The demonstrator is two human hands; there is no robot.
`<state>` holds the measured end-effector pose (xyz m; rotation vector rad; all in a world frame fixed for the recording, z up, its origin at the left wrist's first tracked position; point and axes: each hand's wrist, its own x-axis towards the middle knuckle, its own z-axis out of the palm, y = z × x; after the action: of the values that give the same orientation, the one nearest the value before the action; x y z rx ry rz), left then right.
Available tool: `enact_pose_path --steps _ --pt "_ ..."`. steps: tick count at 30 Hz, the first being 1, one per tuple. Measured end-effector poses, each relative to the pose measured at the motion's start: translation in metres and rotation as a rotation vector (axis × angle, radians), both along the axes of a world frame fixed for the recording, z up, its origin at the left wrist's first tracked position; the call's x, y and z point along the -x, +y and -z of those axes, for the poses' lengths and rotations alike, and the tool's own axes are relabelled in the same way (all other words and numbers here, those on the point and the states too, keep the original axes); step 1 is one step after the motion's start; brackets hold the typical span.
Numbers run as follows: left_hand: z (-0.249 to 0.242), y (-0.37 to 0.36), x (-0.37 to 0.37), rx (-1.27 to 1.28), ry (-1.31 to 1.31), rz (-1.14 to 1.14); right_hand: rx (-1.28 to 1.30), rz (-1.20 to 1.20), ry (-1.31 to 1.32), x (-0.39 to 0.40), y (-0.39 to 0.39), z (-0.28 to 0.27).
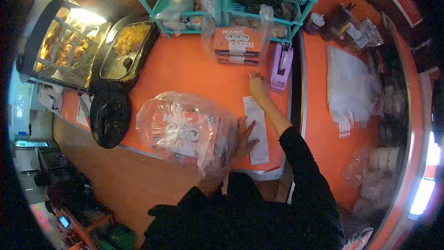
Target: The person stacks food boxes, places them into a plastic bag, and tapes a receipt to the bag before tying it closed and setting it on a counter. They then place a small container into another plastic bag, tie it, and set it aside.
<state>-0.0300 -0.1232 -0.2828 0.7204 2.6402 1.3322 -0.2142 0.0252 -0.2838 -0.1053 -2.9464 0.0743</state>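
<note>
I'm seeing the bagged box (178, 127) lying at the bench's (185, 71) near edge; the left hand (243, 141) is resting at its right side, showing fingers spread wide. Next, the receipt (256, 129) is lying lengthwise away from me. The right hand (259, 88) is hovering nearest the purple tape dispenser (279, 76), which is sitting just rightward, long axis pointing away; whether its fingers are pinching anything, I can't tell.

The near bag (185, 132) is glossy, crinkled plastic, the receipt (256, 132) matt paper, the tape dispenser (279, 69) smooth plastic.
</note>
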Motion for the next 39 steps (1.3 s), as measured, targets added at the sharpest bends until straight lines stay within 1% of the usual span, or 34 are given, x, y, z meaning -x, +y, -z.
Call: enact_pose_path --steps 1,2,3,4,5,6,7,9,10,12,13,15,16,18,19,21,22,24,25,27,28,29,30,31,32,33,34,35,36,37,39 --pt "0.008 0.002 0.001 -0.004 -0.018 0.007 -0.004 0.007 -0.018 -0.006 0.006 -0.014" --pt "0.020 0.005 0.004 0.031 -0.017 0.071 0.244 -0.046 -0.013 -0.013 0.011 -0.027" --pt "0.019 0.005 0.005 0.048 -0.024 0.106 0.494 -0.094 -0.007 -0.022 0.014 -0.041" --pt "0.018 0.006 0.006 0.064 -0.031 0.142 0.494 -0.084 -0.020 -0.039 0.017 -0.063" --pt "-0.003 0.006 0.010 0.083 -0.126 0.187 0.956 -0.019 -0.102 -0.062 0.021 -0.088" --pt "-0.016 0.007 0.014 0.101 -0.221 0.232 1.417 0.058 -0.178 -0.085 0.026 -0.102" --pt "-0.011 0.007 0.014 0.097 -0.232 0.242 1.414 0.074 -0.182 -0.105 0.033 -0.103" --pt "0.004 0.006 0.008 0.008 -0.137 0.250 1.873 0.236 -0.214 -0.146 0.046 -0.105" --pt "-0.003 0.006 0.005 0.006 -0.147 0.255 1.872 0.249 -0.216 -0.165 0.044 -0.102" --pt "-0.026 0.005 0.000 0.075 -0.141 0.195 1.879 0.343 0.040 -0.202 0.038 -0.090" --pt "-0.027 0.004 -0.002 0.072 -0.142 0.202 1.876 0.349 0.045 -0.216 0.039 -0.077" --pt "-0.027 0.001 -0.009 0.143 -0.120 0.263 1.571 0.356 -0.048 -0.243 0.040 -0.050" --pt "-0.027 0.001 -0.010 0.138 -0.120 0.267 1.566 0.359 -0.044 -0.254 0.034 -0.050" --pt "-0.023 0.000 -0.008 0.155 -0.092 0.274 1.118 0.146 -0.270 -0.269 0.014 -0.047" --pt "-0.017 -0.001 -0.008 0.152 -0.088 0.274 1.114 0.144 -0.266 -0.274 0.007 -0.044" --pt "0.011 -0.001 -0.013 0.050 0.050 0.240 0.844 -0.163 -0.416 -0.284 -0.003 -0.036" --pt "0.000 -0.004 -0.011 0.049 0.049 0.239 0.842 -0.164 -0.418 -0.276 -0.003 -0.036" --pt "-0.018 -0.010 -0.008 0.057 -0.069 0.300 0.819 -0.103 -0.199 -0.244 0.006 -0.032" --pt "-0.019 -0.008 -0.010 0.053 -0.076 0.302 0.841 0.000 -0.195 -0.222 0.014 -0.038" --pt "-0.020 -0.009 -0.010 0.054 -0.039 0.282 0.809 -0.008 -0.184 -0.241 0.002 -0.036" --pt "-0.011 -0.006 -0.003 0.054 -0.022 0.284 0.768 -0.028 -0.159 -0.248 -0.004 -0.036" --pt "0.016 -0.003 -0.007 0.116 0.059 0.251 0.711 -0.109 -0.220 -0.269 -0.014 -0.054" --pt "0.030 -0.001 -0.013 0.177 0.133 0.213 0.708 -0.109 -0.226 -0.287 -0.015 -0.047" --pt "0.026 0.001 -0.012 0.172 0.132 0.206 0.707 -0.076 -0.287 -0.300 -0.009 -0.030" --pt "0.024 -0.001 -0.013 0.170 0.145 0.212 0.713 -0.035 -0.349 -0.306 -0.009 -0.026" --pt "0.022 -0.004 -0.014 0.170 0.161 0.226 0.717 -0.028 -0.349 -0.301 -0.004 -0.018" --pt "0.013 -0.006 -0.012 0.170 0.166 0.232 0.807 0.060 -0.360 -0.273 0.007 -0.017" --pt "-0.006 -0.009 -0.009 0.259 0.071 0.270 0.893 0.145 -0.370 -0.240 0.020 -0.018" --pt "-0.022 -0.011 -0.009 0.350 -0.029 0.306 0.829 0.156 -0.438 -0.204 0.022 -0.038" --pt "-0.022 -0.013 -0.012 0.351 -0.026 0.306 0.764 0.166 -0.507 -0.168 0.017 -0.057" --pt "-0.027 -0.013 -0.012 0.318 -0.139 0.234 0.447 0.003 -0.327 -0.112 0.009 -0.033"
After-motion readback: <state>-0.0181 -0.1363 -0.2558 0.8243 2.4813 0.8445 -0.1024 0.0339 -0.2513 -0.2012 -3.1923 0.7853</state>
